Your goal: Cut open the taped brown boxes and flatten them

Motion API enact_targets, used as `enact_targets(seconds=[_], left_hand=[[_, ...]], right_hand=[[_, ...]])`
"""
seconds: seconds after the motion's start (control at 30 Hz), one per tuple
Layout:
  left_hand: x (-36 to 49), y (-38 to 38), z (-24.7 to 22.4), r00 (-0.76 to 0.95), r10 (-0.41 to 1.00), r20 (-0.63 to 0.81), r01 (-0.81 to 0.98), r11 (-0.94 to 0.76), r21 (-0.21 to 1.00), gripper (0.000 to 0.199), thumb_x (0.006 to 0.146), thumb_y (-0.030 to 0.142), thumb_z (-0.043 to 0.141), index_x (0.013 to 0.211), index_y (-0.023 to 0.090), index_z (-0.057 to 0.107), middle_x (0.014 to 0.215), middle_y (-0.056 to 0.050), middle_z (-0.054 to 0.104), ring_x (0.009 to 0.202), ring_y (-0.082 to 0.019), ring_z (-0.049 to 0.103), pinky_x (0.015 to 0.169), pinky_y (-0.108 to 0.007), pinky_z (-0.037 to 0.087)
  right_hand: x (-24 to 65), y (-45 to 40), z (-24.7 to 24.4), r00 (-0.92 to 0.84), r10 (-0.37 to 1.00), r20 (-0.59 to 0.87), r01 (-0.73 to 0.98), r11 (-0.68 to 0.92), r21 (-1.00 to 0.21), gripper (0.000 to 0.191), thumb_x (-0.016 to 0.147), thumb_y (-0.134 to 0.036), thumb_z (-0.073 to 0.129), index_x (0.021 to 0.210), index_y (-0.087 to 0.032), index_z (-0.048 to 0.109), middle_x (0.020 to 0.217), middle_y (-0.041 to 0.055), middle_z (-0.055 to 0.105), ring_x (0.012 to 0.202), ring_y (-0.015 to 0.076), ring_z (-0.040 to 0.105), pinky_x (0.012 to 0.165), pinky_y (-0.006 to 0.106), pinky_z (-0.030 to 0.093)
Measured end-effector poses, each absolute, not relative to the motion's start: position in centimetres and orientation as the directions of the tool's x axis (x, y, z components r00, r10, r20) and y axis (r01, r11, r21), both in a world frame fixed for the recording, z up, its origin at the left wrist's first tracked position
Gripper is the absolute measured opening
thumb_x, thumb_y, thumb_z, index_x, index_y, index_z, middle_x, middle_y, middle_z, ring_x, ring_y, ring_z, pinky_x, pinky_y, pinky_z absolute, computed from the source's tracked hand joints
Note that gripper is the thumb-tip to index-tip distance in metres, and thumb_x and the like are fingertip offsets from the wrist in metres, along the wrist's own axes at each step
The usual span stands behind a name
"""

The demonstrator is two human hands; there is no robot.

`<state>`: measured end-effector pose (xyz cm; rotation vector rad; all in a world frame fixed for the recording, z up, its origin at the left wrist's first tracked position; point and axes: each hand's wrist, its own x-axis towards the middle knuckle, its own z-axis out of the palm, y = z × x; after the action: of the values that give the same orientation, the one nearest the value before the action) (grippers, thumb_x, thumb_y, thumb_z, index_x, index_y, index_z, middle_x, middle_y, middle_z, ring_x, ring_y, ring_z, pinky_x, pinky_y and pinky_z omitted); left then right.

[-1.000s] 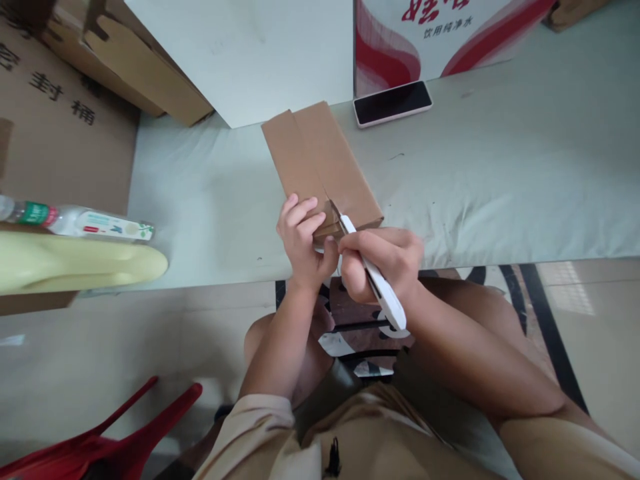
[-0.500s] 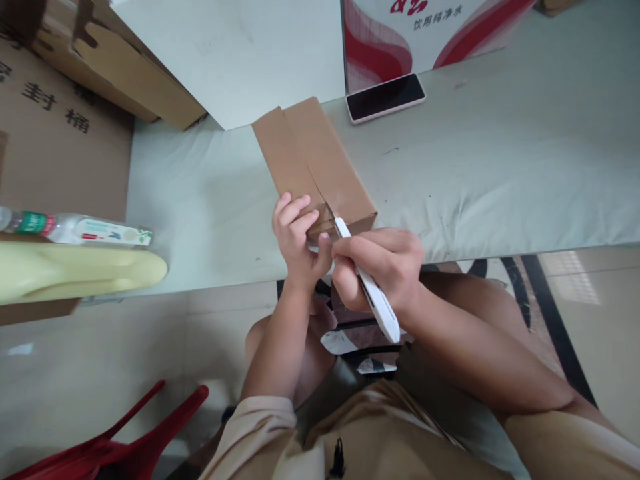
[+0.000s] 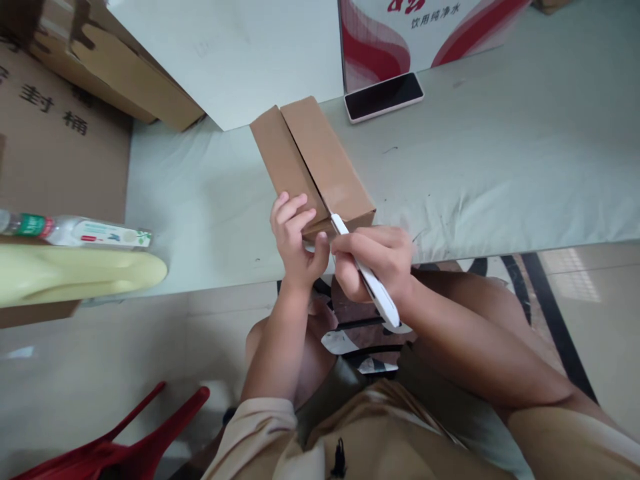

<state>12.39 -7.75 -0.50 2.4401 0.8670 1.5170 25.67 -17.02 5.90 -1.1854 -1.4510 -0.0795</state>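
Note:
A small brown cardboard box (image 3: 327, 153) lies slantwise on the cloth-covered table, with a dark gap running between its two top flaps. My left hand (image 3: 295, 237) grips its near left corner, fingers over the top flap and thumb at the near end. In my right hand (image 3: 377, 257) is a white-handled utility knife (image 3: 379, 297), pinched between thumb and fingers. The knife's tip end reaches the near end of the gap; its blade is mostly hidden in the seam.
Behind the box stand a white carton (image 3: 240, 60) and a red-and-white carton (image 3: 375, 50), with a phone (image 3: 384, 97) before it. At left are a plastic bottle (image 3: 75, 229), a pale yellow object (image 3: 85, 272) and large cardboard boxes (image 3: 60, 160). A red chair (image 3: 150, 433) stands lower left.
The gap between the box's flaps has widened along its length. My right hand and the knife have shifted slightly left and away from me. My left hand keeps its hold.

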Motion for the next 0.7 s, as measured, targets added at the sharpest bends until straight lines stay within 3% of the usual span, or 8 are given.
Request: enact_targets(seconds=[0.2,0.3,0.43,0.57,0.7], left_hand=[[12.4,-7.5,-0.1,0.339,0.493,0.802,0.347,-0.857,0.38,0.036,0.099,0.053,0.047,0.12,0.025,0.055,0.126,-0.01,0.065,0.135,-0.026,0.056,0.121,-0.054,0.036],[12.2,-7.4,-0.4,0.31,0.564,0.766,0.37,-0.813,0.449,0.044,0.096,0.062,0.046,0.119,0.025,0.051,0.126,-0.01,0.064,0.137,-0.029,0.054,0.122,-0.058,0.033],[12.1,-7.0,-0.8,0.222,0.589,0.777,0.271,-0.802,0.532,0.047,0.092,0.059,0.053,0.124,0.026,0.045,0.127,-0.009,0.062,0.138,-0.028,0.053,0.123,-0.056,0.033],[12.2,-6.7,-0.8,0.137,0.636,0.76,0.226,-0.767,0.601,0.051,0.089,0.064,0.054,0.121,0.025,0.044,0.125,-0.009,0.06,0.136,-0.028,0.054,0.122,-0.054,0.034],[11.9,-6.0,-1.0,0.001,0.714,0.701,0.247,-0.679,0.691,0.064,0.082,0.08,0.05,0.115,0.026,0.04,0.126,-0.01,0.057,0.132,-0.029,0.056,0.119,-0.053,0.037]], right_hand=[[27.2,-17.3,5.4,0.22,0.448,0.867,0.636,0.608,-0.475,0.014,0.088,-0.017,0.049,0.084,-0.023,0.059,0.057,-0.0053,0.04,0.047,0.0103,0.036,0.05,0.028,0.033],[27.9,-17.3,4.6,0.236,0.476,0.847,0.674,0.548,-0.495,0.009,0.091,-0.021,0.052,0.096,-0.024,0.059,0.064,-0.0044,0.047,0.052,0.0106,0.045,0.052,0.026,0.039],[28.7,-17.3,3.4,0.296,0.524,0.799,0.712,0.437,-0.55,0.021,0.09,-0.018,0.056,0.11,-0.026,0.055,0.072,-0.004,0.055,0.058,0.0119,0.054,0.055,0.025,0.047],[29.8,-16.4,1.6,0.361,0.743,0.564,0.709,0.175,-0.684,0.036,0.094,-0.024,0.051,0.129,-0.024,0.048,0.103,0.0078,0.068,0.087,0.0216,0.068,0.075,0.038,0.058],[30.8,-15.1,-0.1,0.365,0.902,0.232,0.654,-0.071,-0.753,0.06,0.089,-0.028,0.053,0.147,-0.021,0.036,0.135,0.0189,0.061,0.117,0.0344,0.065,0.085,0.049,0.058]])
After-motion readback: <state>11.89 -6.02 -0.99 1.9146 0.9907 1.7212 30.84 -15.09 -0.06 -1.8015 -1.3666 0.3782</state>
